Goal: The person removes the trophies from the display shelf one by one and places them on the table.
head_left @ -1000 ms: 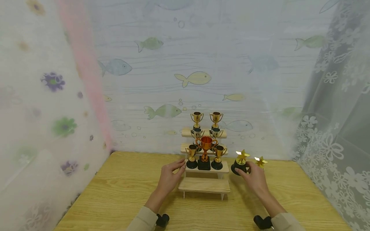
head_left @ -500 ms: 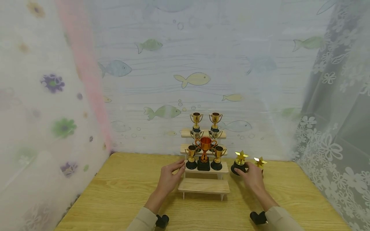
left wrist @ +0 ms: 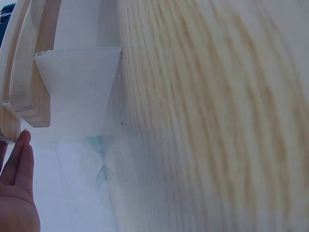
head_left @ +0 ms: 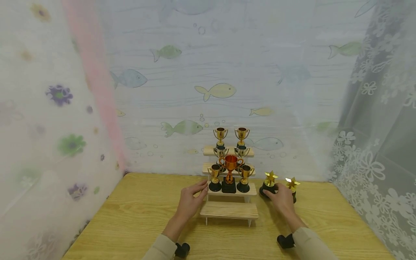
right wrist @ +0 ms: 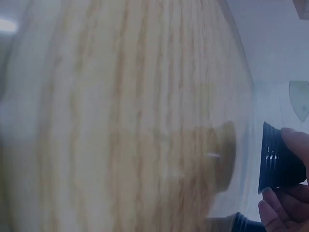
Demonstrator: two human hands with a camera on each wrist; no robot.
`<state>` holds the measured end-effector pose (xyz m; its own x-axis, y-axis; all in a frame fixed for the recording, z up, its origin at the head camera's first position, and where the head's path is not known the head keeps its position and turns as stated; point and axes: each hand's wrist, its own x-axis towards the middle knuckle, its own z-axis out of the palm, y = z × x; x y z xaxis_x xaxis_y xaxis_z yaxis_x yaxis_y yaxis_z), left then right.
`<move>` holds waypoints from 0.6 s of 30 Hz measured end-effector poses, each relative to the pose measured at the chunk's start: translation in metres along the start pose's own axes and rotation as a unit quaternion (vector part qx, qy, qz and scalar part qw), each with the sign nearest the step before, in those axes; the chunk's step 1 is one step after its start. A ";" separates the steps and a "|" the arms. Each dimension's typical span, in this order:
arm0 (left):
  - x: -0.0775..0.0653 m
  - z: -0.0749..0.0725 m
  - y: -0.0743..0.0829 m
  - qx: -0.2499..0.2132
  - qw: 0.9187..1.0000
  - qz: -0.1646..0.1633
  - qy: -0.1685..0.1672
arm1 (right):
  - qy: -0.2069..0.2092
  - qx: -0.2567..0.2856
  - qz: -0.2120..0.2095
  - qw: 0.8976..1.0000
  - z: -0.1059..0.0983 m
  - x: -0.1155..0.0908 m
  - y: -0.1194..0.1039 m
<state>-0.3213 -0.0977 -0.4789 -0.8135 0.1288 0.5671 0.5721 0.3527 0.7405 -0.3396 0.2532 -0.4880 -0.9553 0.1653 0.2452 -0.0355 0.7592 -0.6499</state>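
Observation:
My right hand (head_left: pixel 282 198) pinches the black base (right wrist: pixel 282 159) of a small gold star trophy (head_left: pixel 270 178) between thumb and fingers, upright at the right of a stepped wooden display stand (head_left: pixel 229 210). Just behind that hand is a second star trophy (head_left: pixel 292 183), its base partly hidden. With fingers nearly straight, my left hand (head_left: pixel 190 200) rests at the left end of the stand's second step from the bottom. On that step, an orange cup trophy (head_left: pixel 231 163) stands between two gold cups, the left gold cup (head_left: pixel 215 177) nearest my left fingertips.
Two silver cups, one a silver cup (head_left: pixel 242 151), stand on the step behind, partly covered by the orange one. Two gold cups, including a gold cup (head_left: pixel 220 134), top the stand. A fish-print curtain (head_left: pixel 175 94) hangs behind the wooden table (head_left: pixel 143 209), and a lace curtain (head_left: pixel 367 173) at its right.
My right forearm has swung inward to the left, while the hand keeps its hold on the star trophy, which has shifted very little. My left hand has stayed at the stand.

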 end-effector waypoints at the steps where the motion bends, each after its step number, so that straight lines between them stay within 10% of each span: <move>1: 0.000 0.000 0.000 -0.001 1.000 -0.001 0.000 | 0.001 -0.001 0.001 1.000 0.001 0.001 0.001; 18: 0.000 0.000 0.000 0.003 1.000 -0.011 -0.001 | -0.012 -0.014 0.013 1.000 0.010 0.007 0.004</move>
<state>-0.3210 -0.0978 -0.4793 -0.8260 0.1228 0.5501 0.5536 0.3601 0.7509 -0.3496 0.2513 -0.4959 -0.9627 0.1701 0.2106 -0.0024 0.7727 -0.6348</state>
